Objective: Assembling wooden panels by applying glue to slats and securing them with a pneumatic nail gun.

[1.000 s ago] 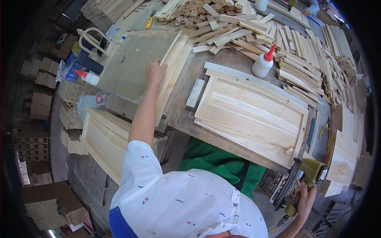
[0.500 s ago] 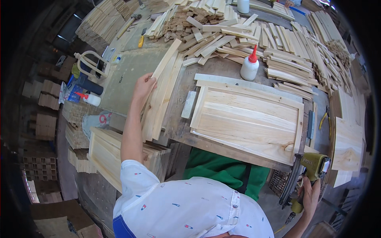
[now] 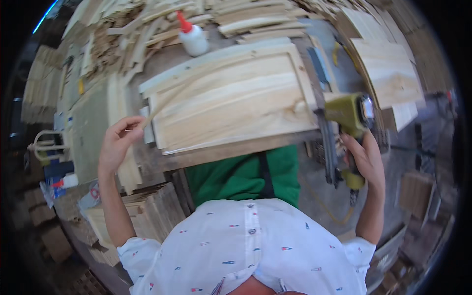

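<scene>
Left hand [image 3: 117, 141] pinched a slim pale wooden strip [image 3: 168, 101] slanting over a rectangular framed pale-wood panel [image 3: 231, 103]; right of that panel, my right hand [image 3: 366, 158] gripped an olive-green nail gun [image 3: 343, 111]. Strip positioning seemed in hand; the next move called for alignment.

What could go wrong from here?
The left grip holds the strip near one end, so its free end might dip onto the panel. That end could also knock the bottle, which stands beyond the panel's far side. The nail gun in the right grip is close to the panel's right edge and might bump it.
</scene>
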`<state>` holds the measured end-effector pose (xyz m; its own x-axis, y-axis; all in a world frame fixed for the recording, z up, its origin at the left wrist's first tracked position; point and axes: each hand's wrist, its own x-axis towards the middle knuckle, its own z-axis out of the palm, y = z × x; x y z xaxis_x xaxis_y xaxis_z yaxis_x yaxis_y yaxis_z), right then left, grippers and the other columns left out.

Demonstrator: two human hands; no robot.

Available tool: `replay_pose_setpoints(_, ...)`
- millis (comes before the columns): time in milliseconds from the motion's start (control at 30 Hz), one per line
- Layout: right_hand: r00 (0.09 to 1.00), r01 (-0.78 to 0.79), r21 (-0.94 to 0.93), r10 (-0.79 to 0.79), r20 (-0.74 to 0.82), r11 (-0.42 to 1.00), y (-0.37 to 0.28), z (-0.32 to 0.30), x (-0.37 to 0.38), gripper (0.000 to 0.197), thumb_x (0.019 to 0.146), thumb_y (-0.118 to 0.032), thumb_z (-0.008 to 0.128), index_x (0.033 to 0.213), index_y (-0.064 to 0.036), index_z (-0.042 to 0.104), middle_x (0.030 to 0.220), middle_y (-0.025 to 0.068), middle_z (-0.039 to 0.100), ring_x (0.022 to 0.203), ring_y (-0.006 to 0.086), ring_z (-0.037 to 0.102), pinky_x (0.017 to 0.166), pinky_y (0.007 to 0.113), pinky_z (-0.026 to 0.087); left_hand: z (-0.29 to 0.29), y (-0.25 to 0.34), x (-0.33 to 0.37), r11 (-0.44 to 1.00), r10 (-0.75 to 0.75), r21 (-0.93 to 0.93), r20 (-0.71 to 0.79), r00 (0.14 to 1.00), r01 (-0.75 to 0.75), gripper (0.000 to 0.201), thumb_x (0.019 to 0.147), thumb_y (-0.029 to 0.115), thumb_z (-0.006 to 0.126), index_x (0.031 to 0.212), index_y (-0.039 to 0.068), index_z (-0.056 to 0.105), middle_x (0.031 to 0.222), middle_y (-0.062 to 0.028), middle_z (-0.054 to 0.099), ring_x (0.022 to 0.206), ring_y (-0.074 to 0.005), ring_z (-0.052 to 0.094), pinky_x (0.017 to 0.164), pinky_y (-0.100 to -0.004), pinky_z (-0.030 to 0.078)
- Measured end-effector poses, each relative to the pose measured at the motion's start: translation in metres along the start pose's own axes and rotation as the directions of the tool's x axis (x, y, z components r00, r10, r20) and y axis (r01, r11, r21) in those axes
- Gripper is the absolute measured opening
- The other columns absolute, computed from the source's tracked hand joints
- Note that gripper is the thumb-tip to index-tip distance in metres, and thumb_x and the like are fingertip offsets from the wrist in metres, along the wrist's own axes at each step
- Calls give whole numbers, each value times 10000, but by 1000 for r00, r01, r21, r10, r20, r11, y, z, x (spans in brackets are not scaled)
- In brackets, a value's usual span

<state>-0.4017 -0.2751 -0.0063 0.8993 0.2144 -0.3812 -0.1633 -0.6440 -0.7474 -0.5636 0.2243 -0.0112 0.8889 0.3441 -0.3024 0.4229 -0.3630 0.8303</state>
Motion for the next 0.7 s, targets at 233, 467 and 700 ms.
replay_pose_setpoints(233,1000,17,150,-14,-20,988,1,-7,-10,231,908,-171,633,994,17,531,743,36,592,579,89,569,517,257,453,153,34,-1,686,603,339,229,764,-643,358,713,74,758,1066,73,692,951,-93,609,909,-263,561,773,-334,486)
replay_pose_setpoints(467,998,6,210,7,-63,978,19,-17,-31,238,900,-153,650,1012,26,539,753,35,594,561,88,561,508,252,451,209,9,-2,575,709,392,201,676,-719,388,708,37,759,1089,89,697,984,-90,596,911,-262,549,756,-350,500)
replay_pose_setpoints(700,997,-38,175,49,-59,984,22,-15,-34,251,899,-151,652,1042,19,537,795,38,599,562,84,553,511,246,448,222,-4,10,573,736,410,123,666,-709,357,706,50,750,1057,91,705,982,-84,595,900,-262,539,793,-366,468)
